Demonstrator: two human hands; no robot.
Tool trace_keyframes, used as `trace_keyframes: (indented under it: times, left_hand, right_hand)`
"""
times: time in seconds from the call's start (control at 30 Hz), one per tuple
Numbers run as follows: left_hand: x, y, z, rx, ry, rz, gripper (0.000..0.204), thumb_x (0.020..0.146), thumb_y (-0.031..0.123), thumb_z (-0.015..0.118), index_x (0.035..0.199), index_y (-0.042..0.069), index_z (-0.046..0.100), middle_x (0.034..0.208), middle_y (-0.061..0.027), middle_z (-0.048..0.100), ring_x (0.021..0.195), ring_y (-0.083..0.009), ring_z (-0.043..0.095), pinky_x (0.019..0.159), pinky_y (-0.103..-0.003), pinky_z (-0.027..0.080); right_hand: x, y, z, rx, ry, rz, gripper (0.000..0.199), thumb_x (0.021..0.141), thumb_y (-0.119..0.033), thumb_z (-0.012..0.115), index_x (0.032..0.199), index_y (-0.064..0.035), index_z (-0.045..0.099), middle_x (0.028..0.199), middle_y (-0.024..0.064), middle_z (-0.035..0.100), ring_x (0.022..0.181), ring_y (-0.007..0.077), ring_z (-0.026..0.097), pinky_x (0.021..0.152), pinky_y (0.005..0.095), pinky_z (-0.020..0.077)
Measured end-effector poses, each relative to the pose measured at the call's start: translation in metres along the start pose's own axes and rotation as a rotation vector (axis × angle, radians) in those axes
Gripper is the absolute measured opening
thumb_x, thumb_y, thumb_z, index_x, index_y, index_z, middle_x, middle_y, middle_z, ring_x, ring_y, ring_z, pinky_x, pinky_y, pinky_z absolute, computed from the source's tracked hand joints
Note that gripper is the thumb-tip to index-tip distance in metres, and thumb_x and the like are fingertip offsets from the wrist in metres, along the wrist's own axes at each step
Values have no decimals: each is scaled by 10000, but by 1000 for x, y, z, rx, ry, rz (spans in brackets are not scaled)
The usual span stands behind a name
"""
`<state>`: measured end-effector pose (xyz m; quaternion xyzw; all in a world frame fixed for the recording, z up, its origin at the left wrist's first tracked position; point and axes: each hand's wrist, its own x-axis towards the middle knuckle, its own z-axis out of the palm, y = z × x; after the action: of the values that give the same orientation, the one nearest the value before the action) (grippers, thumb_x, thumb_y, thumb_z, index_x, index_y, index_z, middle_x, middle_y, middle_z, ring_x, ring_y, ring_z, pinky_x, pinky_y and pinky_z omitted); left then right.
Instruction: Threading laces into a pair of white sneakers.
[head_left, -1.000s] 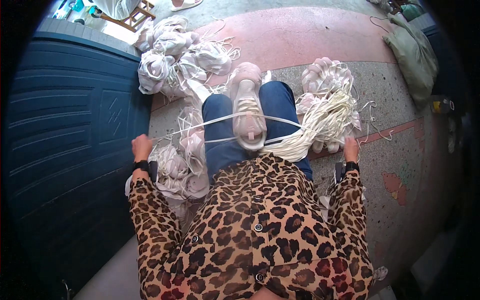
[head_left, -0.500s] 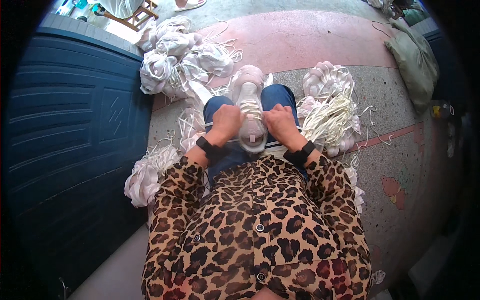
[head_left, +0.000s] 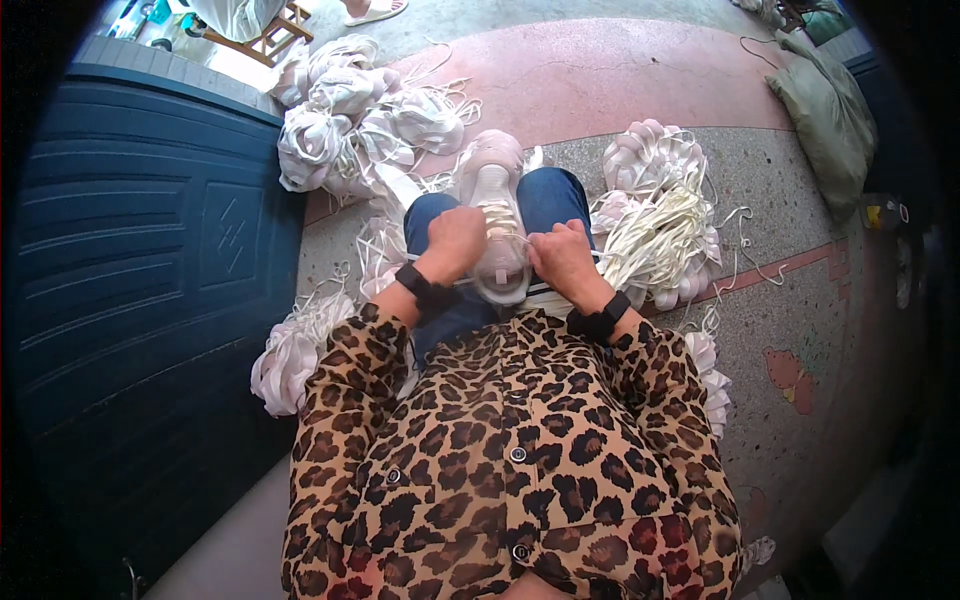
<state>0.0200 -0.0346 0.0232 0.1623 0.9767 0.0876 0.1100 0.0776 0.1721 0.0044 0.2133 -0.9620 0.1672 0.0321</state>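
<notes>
You are sitting on a speckled floor (head_left: pixel 800 330) with a red band crossing it, and a big dark blue ribbed panel (head_left: pixel 140 280) is filling the space to your left. An olive sack (head_left: pixel 825 110) is lying far off to the right. Piles of pale shoe uppers are surrounding you: one heap (head_left: pixel 350 110) ahead on the left, another (head_left: pixel 655 165) just right of your knee, a third (head_left: pixel 290 355) beside your left elbow. A bundle of cream laces (head_left: pixel 655 235) is spilling across the right-hand heap. A pale pink shoe (head_left: pixel 492 195) is resting on your jeans-clad lap, toe pointing away from you, sole down, between your two hands. Your left hand (head_left: pixel 455 240) is curling in a loose fist against the shoe's left side, fingers pressed together, and seems to be pinching a lace, though you cannot tell for certain. Your right hand (head_left: pixel 562 258) is closing likewise on the shoe's right side, fingers bunched, gripping the lace end there.
</notes>
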Motion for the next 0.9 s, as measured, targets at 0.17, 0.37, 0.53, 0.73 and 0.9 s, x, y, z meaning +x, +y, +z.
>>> trace_keyframes:
  times: [0.17, 0.37, 0.53, 0.73, 0.9]
  left_hand:
    - [-5, 7, -1, 23, -26, 87, 173, 820, 177, 636, 781, 19, 694, 790, -218, 692, 745, -399, 699, 651, -476, 564]
    - [12, 12, -23, -98, 108, 96, 180, 842, 172, 601, 811, 23, 696, 809, -232, 692, 767, -407, 694, 672, -493, 553]
    - [49, -20, -4, -403, -73, 90, 237, 902, 226, 574, 822, 27, 676, 793, -202, 671, 724, -348, 647, 655, -444, 510]
    - [45, -75, -3, -1139, -663, -259, 166, 964, 242, 626, 852, 121, 647, 697, 69, 581, 561, -33, 467, 471, -200, 337]
    - [30, -64, 5, -1290, -595, -305, 102, 917, 142, 680, 989, 104, 619, 739, 60, 608, 581, -22, 491, 453, -176, 324]
  right_hand:
    - [1, -5, 4, -18, 44, -7, 157, 848, -228, 654, 744, -112, 640, 641, 89, 624, 696, 266, 611, 760, 408, 418]
    - [9, -8, 7, -58, 55, 24, 145, 829, -221, 659, 750, -102, 637, 635, 87, 622, 704, 265, 613, 765, 411, 417]
    - [16, -15, 3, -64, 40, 6, 142, 827, -219, 656, 750, -101, 641, 648, 85, 631, 707, 263, 612, 763, 413, 417]
    - [5, -1, 2, -32, 100, -130, 48, 759, -92, 608, 803, -105, 622, 611, 53, 576, 693, 239, 597, 760, 388, 422]
    - [-11, 26, -22, -54, 141, -373, 143, 836, -53, 616, 976, -34, 638, 639, 46, 526, 696, 212, 558, 808, 363, 457]
